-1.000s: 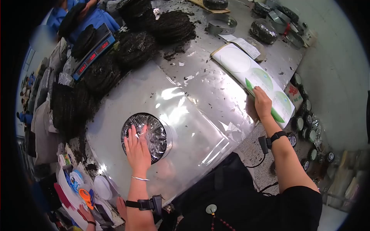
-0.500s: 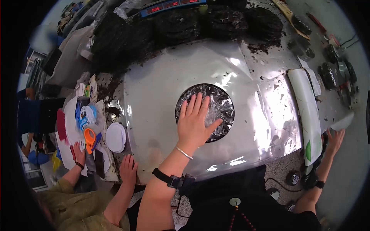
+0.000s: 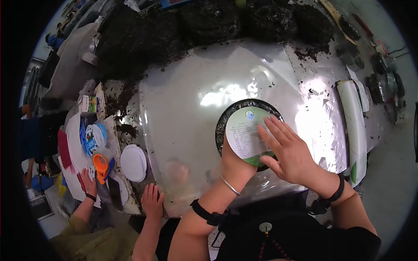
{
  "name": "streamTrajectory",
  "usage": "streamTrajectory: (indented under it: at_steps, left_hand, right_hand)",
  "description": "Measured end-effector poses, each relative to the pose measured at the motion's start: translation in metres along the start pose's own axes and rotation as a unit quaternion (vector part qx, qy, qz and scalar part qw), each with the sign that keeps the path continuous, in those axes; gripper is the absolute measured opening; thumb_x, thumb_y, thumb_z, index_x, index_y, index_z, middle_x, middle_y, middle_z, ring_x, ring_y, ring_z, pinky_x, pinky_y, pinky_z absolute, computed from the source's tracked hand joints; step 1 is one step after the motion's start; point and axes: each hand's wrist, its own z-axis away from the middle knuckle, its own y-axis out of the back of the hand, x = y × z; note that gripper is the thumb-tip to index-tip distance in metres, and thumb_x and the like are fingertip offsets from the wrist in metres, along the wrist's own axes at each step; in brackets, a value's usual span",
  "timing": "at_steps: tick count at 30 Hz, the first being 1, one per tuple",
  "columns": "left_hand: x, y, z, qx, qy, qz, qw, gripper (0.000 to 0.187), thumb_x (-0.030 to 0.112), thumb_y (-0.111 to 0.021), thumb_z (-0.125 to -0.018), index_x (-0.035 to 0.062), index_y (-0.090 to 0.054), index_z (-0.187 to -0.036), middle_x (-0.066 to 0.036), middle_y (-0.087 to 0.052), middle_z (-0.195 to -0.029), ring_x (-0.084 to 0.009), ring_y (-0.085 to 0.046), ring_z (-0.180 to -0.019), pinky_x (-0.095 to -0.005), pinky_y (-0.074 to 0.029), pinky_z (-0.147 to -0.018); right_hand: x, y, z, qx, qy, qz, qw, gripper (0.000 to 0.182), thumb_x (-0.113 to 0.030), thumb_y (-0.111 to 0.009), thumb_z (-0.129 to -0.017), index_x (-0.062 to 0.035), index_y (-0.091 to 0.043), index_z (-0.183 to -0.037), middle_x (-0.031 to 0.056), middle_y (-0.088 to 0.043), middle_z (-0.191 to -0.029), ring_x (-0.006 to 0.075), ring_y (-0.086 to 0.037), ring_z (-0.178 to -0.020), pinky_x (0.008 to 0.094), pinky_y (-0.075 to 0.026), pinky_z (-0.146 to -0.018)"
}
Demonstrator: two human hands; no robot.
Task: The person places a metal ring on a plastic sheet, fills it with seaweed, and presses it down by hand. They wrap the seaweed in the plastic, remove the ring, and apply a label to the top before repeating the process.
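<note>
A round green-and-white printed label (image 3: 246,135) lies above a round black pack (image 3: 222,124) with shiny clear film. My left hand (image 3: 237,164) reaches under the label, which hides its fingers. Stretched over the label's right side, my right hand (image 3: 291,156) has its fingers straight and its thumb apart near the lower edge. Whether the label touches the pack cannot be made out. Both sit on a clear plastic sheet (image 3: 183,108) spread over the worktable.
Dark heaped packs (image 3: 209,21) line the far side. At left are white round sheets (image 3: 133,163), an orange tape dispenser (image 3: 100,167) and a red brush (image 3: 64,148). A co-worker's hands (image 3: 152,202) rest at the near left edge. A long white package (image 3: 352,130) lies right.
My right hand has come in from the far right with the label, now over the pack and my left hand. In view, the pack sits slightly farther right and lower.
</note>
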Motion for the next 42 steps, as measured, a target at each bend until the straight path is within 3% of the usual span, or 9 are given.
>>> streamTrajectory:
  at_steps: [5, 9, 14, 18, 19, 25, 28, 38, 42]
  left_hand:
    - [0.057, 0.044, 0.001, -0.225, -0.14, -0.657, 0.706, 0.065, 0.038, -0.073, -0.088, 0.0043, -0.053, -0.14, -0.017, -0.054, -0.143, -0.0316, -0.048, -0.138, -0.0456, -0.037, -0.117]
    - [0.074, 0.076, 0.05, -0.232, -0.189, -0.687, 0.663, 0.077, 0.053, -0.075, -0.082, -0.0062, -0.06, -0.128, -0.023, -0.058, -0.137, -0.0397, -0.046, -0.137, -0.0502, -0.031, -0.121]
    - [0.07, 0.091, 0.034, -0.275, -0.231, -0.598, 0.716, 0.054, 0.044, -0.067, -0.092, -0.0051, -0.064, -0.115, -0.023, -0.063, -0.128, -0.0319, -0.058, -0.125, -0.045, -0.036, -0.117]
    - [0.055, 0.124, 0.02, 0.012, -0.129, -0.113, 0.985, 0.035, 0.026, -0.058, -0.102, -0.0024, -0.065, -0.12, -0.015, -0.066, -0.126, -0.0147, -0.059, -0.115, -0.0313, -0.044, -0.103]
    - [0.056, 0.083, 0.008, 0.181, -0.158, -0.118, 0.964, 0.032, 0.022, -0.055, -0.104, -0.0017, -0.065, -0.124, -0.012, -0.066, -0.125, -0.0099, -0.058, -0.112, -0.027, -0.046, -0.098]
    - [-0.006, 0.079, -0.045, 0.055, -0.045, -0.15, 0.986, 0.046, 0.032, -0.053, -0.106, -0.0006, -0.058, -0.139, -0.013, -0.064, -0.133, -0.0152, -0.06, -0.118, -0.0289, -0.047, -0.101]
    - [0.006, 0.067, -0.045, -0.029, 0.042, -0.003, 0.999, 0.061, 0.047, -0.041, -0.108, 0.0007, -0.05, -0.147, -0.016, -0.059, -0.141, -0.0197, -0.057, -0.127, -0.0316, -0.043, -0.109]
    - [0.058, -0.109, 0.026, -0.169, -0.27, -0.415, 0.852, 0.066, 0.052, -0.041, -0.105, 0.0067, -0.043, -0.152, -0.018, -0.064, -0.135, -0.0323, -0.06, -0.126, -0.0389, -0.044, -0.105]
    - [0.014, -0.201, 0.131, -0.48, -0.221, -0.254, 0.81, 0.065, 0.044, -0.061, -0.099, 0.0001, -0.048, -0.145, -0.027, -0.051, -0.147, -0.0389, -0.059, -0.127, -0.0454, -0.047, -0.104]
  right_hand:
    - [0.026, -0.051, -0.06, 0.03, 0.091, -0.05, 0.994, 0.059, -0.028, -0.047, -0.104, -0.0067, -0.035, -0.158, 0.0152, -0.034, -0.163, 0.0328, -0.03, -0.152, 0.046, -0.019, -0.126]
    - [0.012, -0.06, -0.059, 0.013, 0.079, 0.042, 0.996, 0.063, -0.033, -0.05, -0.102, -0.0099, -0.034, -0.159, 0.0118, -0.032, -0.165, 0.0278, -0.028, -0.153, 0.0442, -0.018, -0.127]
    - [0.001, -0.068, -0.057, -0.013, 0.183, 0.082, 0.98, 0.061, -0.038, -0.051, -0.101, -0.0182, -0.038, -0.158, 0.0077, -0.031, -0.166, 0.0262, -0.026, -0.154, 0.0464, -0.017, -0.127]
    - [0.008, -0.065, -0.061, 0.018, 0.195, 0.009, 0.981, 0.054, -0.037, -0.051, -0.101, -0.0304, -0.046, -0.154, 0.0081, -0.031, -0.166, 0.0314, -0.028, -0.153, 0.0494, -0.017, -0.126]
    - [0.004, -0.066, -0.058, 0.022, 0.197, 0.006, 0.98, 0.053, -0.035, -0.053, -0.101, -0.0298, -0.048, -0.153, 0.0088, -0.031, -0.166, 0.0325, -0.028, -0.153, 0.0496, -0.017, -0.126]
    - [0.026, -0.041, 0.021, -0.213, 0.308, -0.101, 0.922, 0.047, -0.033, -0.05, -0.102, -0.02, -0.055, -0.147, 0.0065, -0.035, -0.165, 0.0294, -0.031, -0.152, 0.0497, -0.019, -0.126]
    - [0.035, -0.016, 0.025, -0.126, 0.163, -0.312, 0.927, 0.049, -0.031, -0.05, -0.102, -0.0174, -0.051, -0.149, 0.0067, -0.036, -0.163, 0.0292, -0.032, -0.151, 0.0502, -0.018, -0.126]
    - [0.037, -0.086, 0.043, 0.111, 0.078, 0.06, 0.989, 0.052, -0.031, -0.049, -0.103, -0.016, -0.042, -0.153, 0.0105, -0.037, -0.161, 0.0321, -0.028, -0.152, 0.0482, -0.017, -0.127]
    - [0.032, -0.064, 0.037, 0.113, 0.099, -0.049, 0.987, 0.047, -0.029, -0.046, -0.104, -0.013, -0.049, -0.149, 0.0139, -0.04, -0.16, 0.0344, -0.032, -0.151, 0.0475, -0.021, -0.125]
